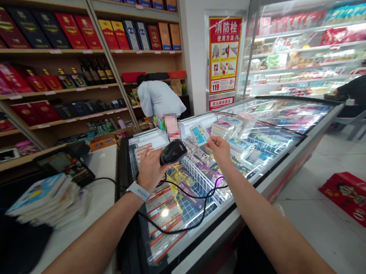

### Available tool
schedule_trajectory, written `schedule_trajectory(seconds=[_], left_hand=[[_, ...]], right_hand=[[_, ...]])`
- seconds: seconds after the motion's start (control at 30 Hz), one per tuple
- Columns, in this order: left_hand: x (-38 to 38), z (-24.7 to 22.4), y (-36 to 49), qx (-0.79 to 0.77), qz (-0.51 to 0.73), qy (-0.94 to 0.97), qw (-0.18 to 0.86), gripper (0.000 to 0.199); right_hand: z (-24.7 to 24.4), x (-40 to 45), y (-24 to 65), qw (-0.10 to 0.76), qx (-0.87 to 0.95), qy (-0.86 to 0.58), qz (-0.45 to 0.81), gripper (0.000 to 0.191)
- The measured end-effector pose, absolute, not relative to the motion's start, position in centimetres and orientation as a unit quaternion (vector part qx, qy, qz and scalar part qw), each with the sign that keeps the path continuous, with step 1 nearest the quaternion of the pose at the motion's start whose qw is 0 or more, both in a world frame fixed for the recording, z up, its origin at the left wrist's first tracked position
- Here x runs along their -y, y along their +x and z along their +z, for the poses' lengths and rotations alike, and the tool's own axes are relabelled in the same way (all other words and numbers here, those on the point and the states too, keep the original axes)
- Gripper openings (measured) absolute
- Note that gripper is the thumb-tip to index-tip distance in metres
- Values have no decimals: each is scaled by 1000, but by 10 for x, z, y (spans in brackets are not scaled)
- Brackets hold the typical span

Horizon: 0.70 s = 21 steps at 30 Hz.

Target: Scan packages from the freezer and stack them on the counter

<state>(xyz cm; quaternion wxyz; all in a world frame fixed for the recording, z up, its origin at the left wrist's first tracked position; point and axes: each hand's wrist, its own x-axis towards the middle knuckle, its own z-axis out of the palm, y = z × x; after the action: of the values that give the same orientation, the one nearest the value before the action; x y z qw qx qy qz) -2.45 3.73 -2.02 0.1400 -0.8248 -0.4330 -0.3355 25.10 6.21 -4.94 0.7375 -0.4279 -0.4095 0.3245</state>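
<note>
Shelving [152, 63] is rising behind the glass-topped freezer [204, 247]; a packet stack [45, 198] is lying left of it. Above its glass, the hands are hovering apart, the left hand [150, 167] gripping a black scanner [173, 152], the right hand [220, 149] pinching a blue-printed packet [198, 135]; aligning them seems to be calling for steadiness.

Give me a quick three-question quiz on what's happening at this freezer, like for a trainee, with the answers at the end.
1. Multiple choice: which hand grips the black scanner?
A. The right hand
B. The left hand

2. True or false: the right hand is empty.

3. Fill in the blank: from the wearer's view, the stack of packets is to the ____ of the glass-topped freezer.

Key:
1. B.
2. False; it holds a blue-and-white packet.
3. Left.
</note>
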Motion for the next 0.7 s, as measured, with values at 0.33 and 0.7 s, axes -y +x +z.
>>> schedule_trajectory(seconds=[0.33, 0.7], left_hand=[[-33, -15, -22, 429, -334, -829, 133, 16], [-34, -16, -23, 427, -331, -829, 141, 17]], right_hand=[[-50, -63, 249, 742, 406, -421, 328, 46], [-51, -64, 250, 742, 404, -418, 334, 45]])
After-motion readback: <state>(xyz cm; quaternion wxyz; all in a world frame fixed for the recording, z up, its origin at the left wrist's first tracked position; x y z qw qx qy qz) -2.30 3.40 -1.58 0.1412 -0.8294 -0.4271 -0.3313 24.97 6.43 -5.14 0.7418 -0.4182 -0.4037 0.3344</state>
